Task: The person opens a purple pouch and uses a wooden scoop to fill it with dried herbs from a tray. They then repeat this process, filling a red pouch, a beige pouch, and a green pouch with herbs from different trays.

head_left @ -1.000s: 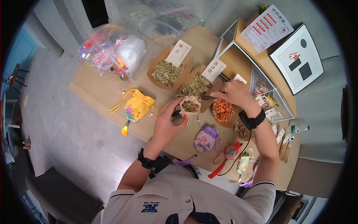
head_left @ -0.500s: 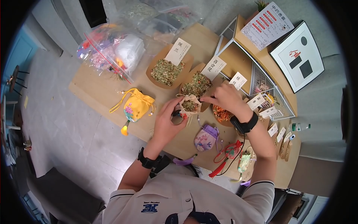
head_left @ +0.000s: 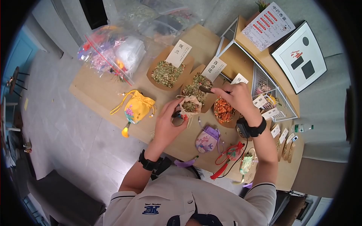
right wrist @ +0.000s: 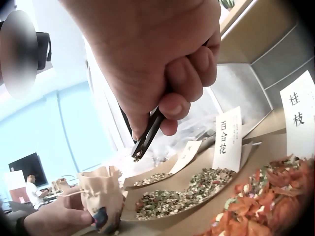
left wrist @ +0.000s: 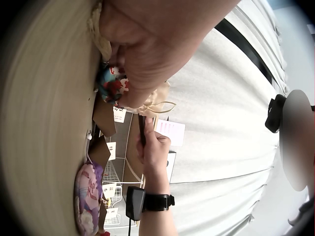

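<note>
My left hand (head_left: 168,119) grips a small cream drawstring pouch (head_left: 189,106) with a bright pattern low on its side. Its mouth is spread, and dried herbs show inside. My right hand (head_left: 238,98) holds a narrow dark scoop (head_left: 206,89), its end above the middle paper tray of green herbs (head_left: 197,88), beside the pouch. In the right wrist view a few herb bits show at the tip of the scoop (right wrist: 142,142), which is higher than the pouch (right wrist: 102,196). Orange dried petals (head_left: 224,110) lie in a tray below my right hand.
Another herb tray (head_left: 167,74) with a card stands further back. A yellow pouch (head_left: 138,107) is at the left, a purple pouch (head_left: 207,139) in front. Clear plastic bags (head_left: 113,52) lie at back left, and a wooden shelf (head_left: 260,56) rises at back right.
My right hand went left to the pouch's mouth, then drew back right, so the scoop's end is now over the middle herb tray. My left hand and the pouch have stayed nearly still.
</note>
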A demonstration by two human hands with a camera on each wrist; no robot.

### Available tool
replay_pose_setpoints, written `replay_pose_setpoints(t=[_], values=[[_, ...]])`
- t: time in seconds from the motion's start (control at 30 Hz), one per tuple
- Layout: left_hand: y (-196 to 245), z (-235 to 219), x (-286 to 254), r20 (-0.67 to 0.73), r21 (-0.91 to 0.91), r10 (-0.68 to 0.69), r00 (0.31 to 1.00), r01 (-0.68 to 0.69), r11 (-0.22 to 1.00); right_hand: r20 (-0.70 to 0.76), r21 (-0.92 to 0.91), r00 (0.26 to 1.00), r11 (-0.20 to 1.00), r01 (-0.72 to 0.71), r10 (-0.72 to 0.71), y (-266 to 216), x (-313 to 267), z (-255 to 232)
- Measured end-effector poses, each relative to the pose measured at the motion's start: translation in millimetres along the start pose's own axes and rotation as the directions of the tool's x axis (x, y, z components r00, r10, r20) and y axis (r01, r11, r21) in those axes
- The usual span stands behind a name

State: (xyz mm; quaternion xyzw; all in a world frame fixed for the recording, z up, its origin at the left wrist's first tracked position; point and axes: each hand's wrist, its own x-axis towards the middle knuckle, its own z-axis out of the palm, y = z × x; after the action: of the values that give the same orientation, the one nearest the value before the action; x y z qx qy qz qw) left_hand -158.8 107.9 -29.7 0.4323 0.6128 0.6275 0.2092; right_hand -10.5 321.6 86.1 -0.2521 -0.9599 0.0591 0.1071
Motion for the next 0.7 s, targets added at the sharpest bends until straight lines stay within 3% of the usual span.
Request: replay_pose_setpoints(t=[0.23,0.43,0.53,0.7], values=[[3.5,-1.8,0.3,-0.001,0.001,0.008,1.0,-0.008,1.0,0.004,-0.028,0.985,0.984,0.173,-0.173,-33.0,-9.3,-12.6],[1.4,-2.2,0.6,0.0,-0.005,0.022,1.0,-0.022,1.0,0.045,-0.225,0.953,0.926,0.302,-0.3,-40.3,-11.4,-4.3],[1.0,-1.5,0.3,-0.004,-0.014,0.013,1.0,-0.013,1.0,0.022,-0.18,0.964,0.947,0.266,-0.267,-41.9,-9.9,-11.4],[1.8,-1.4,-0.3,0.001,-0.012,-0.005,1.0,0.005,1.0,0.091,-0.054,0.996,0.998,0.01,-0.005,-14.4,3.9,-21.5]])
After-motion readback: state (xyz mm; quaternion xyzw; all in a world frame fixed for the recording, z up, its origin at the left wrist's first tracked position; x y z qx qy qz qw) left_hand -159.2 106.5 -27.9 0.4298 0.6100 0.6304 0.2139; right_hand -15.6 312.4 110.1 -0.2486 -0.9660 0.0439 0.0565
